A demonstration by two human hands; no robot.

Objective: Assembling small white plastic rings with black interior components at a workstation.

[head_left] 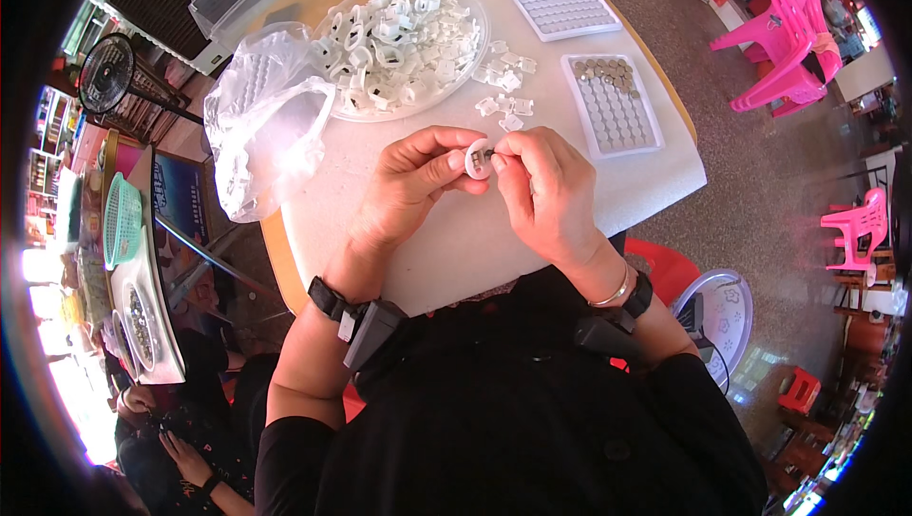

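Between the thumb and fingers of my left hand (410, 176) is a small round white plastic part (473, 162) with metal pieces inside it. My right hand (556, 191) meets it from the right, thumb and index finger pinched at its open side. What sits in that pinch is small and dark; its kind cannot be made out. Beyond my hands, several loose white plastic pieces (508, 109) lie on the white sheet (427, 255). A round clear tray (485, 36) heaped with similar white parts stands behind them. To the right, a white compartment tray (616, 141) carries small grey-brown discs at its far end.
A second white compartment tray (567, 14) lies farther back. A crumpled clear plastic bag (271, 126) rests at the table's left edge, near a fan (107, 74). Pink plastic chairs (793, 31) stand at right. Another person's hand (185, 459) shows at lower left.
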